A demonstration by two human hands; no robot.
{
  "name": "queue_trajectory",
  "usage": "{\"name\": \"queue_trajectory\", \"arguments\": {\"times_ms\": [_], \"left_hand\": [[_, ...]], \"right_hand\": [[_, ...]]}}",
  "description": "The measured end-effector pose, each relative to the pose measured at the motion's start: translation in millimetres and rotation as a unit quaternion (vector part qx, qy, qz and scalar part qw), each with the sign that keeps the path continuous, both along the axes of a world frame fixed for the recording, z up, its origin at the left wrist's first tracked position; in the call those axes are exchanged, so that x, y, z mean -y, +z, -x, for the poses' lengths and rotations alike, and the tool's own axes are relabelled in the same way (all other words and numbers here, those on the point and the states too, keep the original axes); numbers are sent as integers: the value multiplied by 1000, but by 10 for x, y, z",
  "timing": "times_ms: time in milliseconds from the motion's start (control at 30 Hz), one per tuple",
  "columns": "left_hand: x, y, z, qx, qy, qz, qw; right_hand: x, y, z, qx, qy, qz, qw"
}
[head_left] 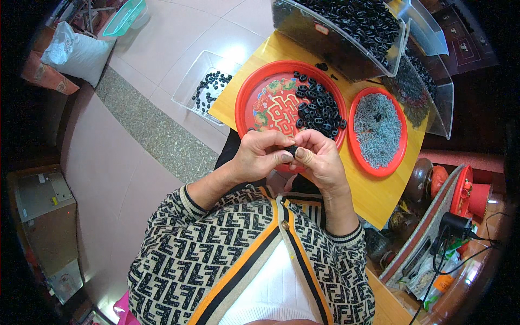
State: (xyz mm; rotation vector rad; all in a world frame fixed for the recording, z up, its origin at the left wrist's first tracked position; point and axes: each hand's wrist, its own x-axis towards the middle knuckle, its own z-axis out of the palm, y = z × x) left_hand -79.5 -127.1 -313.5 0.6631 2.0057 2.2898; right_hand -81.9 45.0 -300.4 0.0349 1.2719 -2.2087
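My left hand (261, 154) and my right hand (318, 157) meet in front of my chest, fingertips pinched together on one small black plastic piece (292, 149). Just beyond them lies a round red tray (260, 100) with a pile of the same black pieces (318, 108) on its right half. To its right sits a smaller red plate (398, 135) filled with small grey metal parts (377, 129). Both rest on a yellow wooden table (379, 189).
A clear plastic bin (336, 51) full of black pieces stands at the table's far side, another clear bin (433, 97) to the right. A clear box (195, 89) with several black pieces sits on the tiled floor to the left. Clutter and cables crowd the lower right.
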Motion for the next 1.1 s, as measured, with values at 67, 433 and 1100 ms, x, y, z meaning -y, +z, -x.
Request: {"name": "queue_trajectory", "arguments": {"times_ms": [67,433,1100], "left_hand": [[-12,-53,-7,7,12,-2,1000],[-42,-13,28,88,-32,-85,992],[20,18,15,37,8,7,999]], "right_hand": [[42,-23,9,-34,-13,-10,999],[23,50,62,-28,-28,32,999],[-194,352,167,-38,-72,-146,986]]}}
